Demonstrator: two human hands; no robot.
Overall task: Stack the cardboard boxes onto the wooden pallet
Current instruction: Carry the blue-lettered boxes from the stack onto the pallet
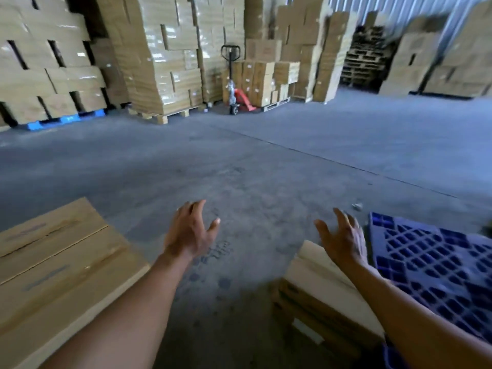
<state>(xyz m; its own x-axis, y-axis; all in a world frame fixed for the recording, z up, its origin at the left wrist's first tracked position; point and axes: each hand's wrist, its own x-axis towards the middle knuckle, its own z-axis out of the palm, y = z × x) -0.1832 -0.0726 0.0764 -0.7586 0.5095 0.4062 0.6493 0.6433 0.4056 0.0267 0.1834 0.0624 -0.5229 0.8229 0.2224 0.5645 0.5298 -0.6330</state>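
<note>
I count two cardboard boxes near me, one at my left (pixel 61 265) and one at my right (pixel 322 296), one blue plastic pallet (pixel 436 265), and one pallet jack (pixel 234 86).

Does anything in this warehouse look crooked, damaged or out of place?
Mostly tidy. The tall shrink-wrapped stack of cardboard boxes looks uneven, with boxes jutting out of line. A small crumpled scrap lies on the grey concrete floor near the dark blue plastic pallet. Blur hides finer damage.

Warehouse: tall wrapped carton stacks (pixel 165 54), pallet jack (pixel 234 83), concrete floor (pixel 239 161).
</note>
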